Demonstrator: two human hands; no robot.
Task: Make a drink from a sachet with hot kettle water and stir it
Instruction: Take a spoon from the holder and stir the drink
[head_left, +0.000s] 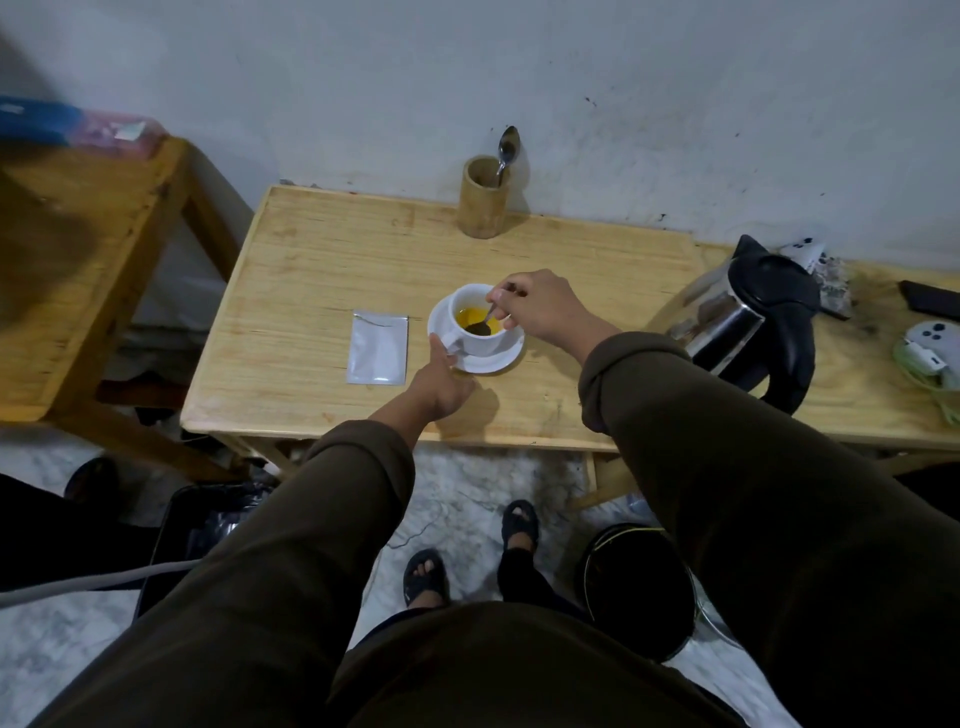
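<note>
A white cup (485, 340) with yellow-orange liquid stands on a white saucer (493, 364) in the middle of the wooden table (322, 260). My left hand (441, 379) grips the cup's handle on its near left side. My right hand (540, 306) pinches a metal spoon (485, 319) whose bowl is dipped in the liquid. A silver sachet (378, 348) with its top torn lies flat just left of the saucer. The steel kettle (748, 322) with black lid and handle stands to the right.
A bamboo holder (482, 200) with another spoon (506, 150) stands at the table's back by the wall. Game controllers and a dark phone (930, 301) lie at far right. A second wooden table (78, 249) is at left. Black bins sit on the floor.
</note>
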